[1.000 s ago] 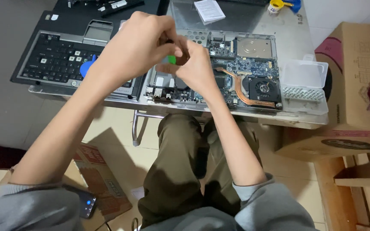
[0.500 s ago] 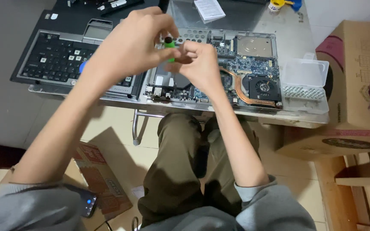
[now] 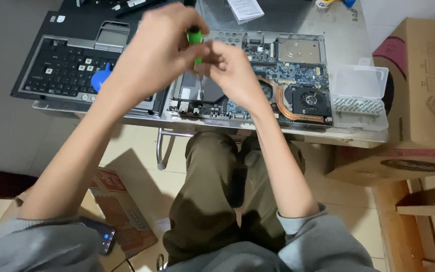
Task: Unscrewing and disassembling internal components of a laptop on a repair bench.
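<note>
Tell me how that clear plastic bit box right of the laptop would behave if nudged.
The bit box looks thin and light, so it would probably slide easily on the smooth table. Its lid stands open, so a push could likely tip it or spill the bits. It sits near the table's edge, so it might fall.

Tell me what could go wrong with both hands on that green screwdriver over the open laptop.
The left hand and right hand hold the green screwdriver above the bare motherboard; a slip could gouge it. The laptop base sits at the table edge, so downward pressure might tip it. A dropped screw could likely fall to the floor past the knees.
</note>
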